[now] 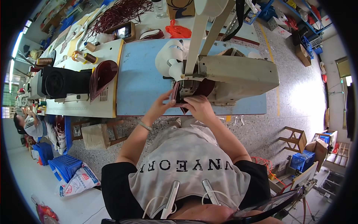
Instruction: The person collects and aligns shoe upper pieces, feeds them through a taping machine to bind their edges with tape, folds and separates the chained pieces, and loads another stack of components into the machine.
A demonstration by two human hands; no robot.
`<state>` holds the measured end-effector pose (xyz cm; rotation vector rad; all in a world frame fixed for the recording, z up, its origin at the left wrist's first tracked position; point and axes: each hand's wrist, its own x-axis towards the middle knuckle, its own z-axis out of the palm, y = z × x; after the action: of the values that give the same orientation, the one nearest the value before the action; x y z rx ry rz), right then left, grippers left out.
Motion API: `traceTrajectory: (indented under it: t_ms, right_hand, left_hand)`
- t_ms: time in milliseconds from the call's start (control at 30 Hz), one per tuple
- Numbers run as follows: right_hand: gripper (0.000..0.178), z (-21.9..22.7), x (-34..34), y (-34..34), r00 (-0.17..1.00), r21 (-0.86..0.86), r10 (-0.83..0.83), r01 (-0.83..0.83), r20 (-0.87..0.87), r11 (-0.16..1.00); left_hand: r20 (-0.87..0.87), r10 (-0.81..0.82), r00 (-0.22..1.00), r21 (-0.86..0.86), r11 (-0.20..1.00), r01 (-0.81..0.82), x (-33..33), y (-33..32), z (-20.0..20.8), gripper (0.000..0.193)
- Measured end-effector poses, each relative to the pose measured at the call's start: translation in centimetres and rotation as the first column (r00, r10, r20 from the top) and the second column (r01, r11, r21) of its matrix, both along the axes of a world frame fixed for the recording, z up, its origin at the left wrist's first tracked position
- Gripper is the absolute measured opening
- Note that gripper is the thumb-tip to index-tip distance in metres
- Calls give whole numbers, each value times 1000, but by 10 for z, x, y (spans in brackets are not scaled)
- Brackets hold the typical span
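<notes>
A dark red shoe-upper-like piece [204,88] with pale-striped edges lies under the head of a beige sewing-type machine [242,72]. At its left edge, the thumb and bent fingers of my left hand [160,108] grip it. My right hand [200,107] is closer to the machine, its fingers curled over the near edge of the same piece. A dark pointed end of the piece hangs below, between my hands. The machine parts hide where the piece meets the needle area. White looped strip material [167,58] hangs just behind the machine's working end.
The machine stands on a light blue tabletop [138,74]. To the left, a black machine part [59,82], thread spools [90,58] and a stack of dark red pieces [106,72] sit on a white table. A red plastic bag [178,29] lies behind. A wooden stool [96,136] stands below.
</notes>
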<state>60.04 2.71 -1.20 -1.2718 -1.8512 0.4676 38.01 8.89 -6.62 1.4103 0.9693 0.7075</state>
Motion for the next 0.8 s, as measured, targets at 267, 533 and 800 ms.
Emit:
traceTrajectory:
  t_ms: [267,533,800]
  right_hand:
    - [6,-3,-16,8,931,-32,-179,199,317,980]
    - [11,71,11,5,954,118,170,-204,247,972]
    - [13,72,31,4,868,74,177,-238,464,968]
  left_hand:
    - [219,-27,975,-309,946,96,5,-10,13,59]
    - [-358,9,934,765,577,287,1,7,84,44]
    - [-647,-286,707,549,469,692,4,73,111,23]
